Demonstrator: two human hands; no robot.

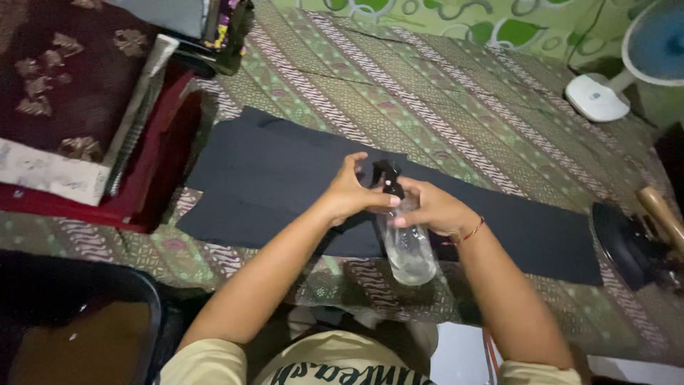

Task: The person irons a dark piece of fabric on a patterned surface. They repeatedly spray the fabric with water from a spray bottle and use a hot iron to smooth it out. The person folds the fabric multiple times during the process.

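A clear plastic spray bottle point(410, 249) with a black trigger head point(388, 178) is held upright above a black garment point(263, 178) spread flat on a patterned cloth. My right hand point(431, 207) wraps the bottle's neck and upper body. My left hand point(349, 191) grips the black spray head, fingers curled around it. The bottle looks almost empty, with a little liquid at the bottom.
A dark iron point(630, 246) with a wooden handle lies at the right edge. A white fan base point(597, 98) stands at the back right. Folded dark red fabrics point(78, 78) are piled at the left. A dark tub point(78, 321) sits at the lower left.
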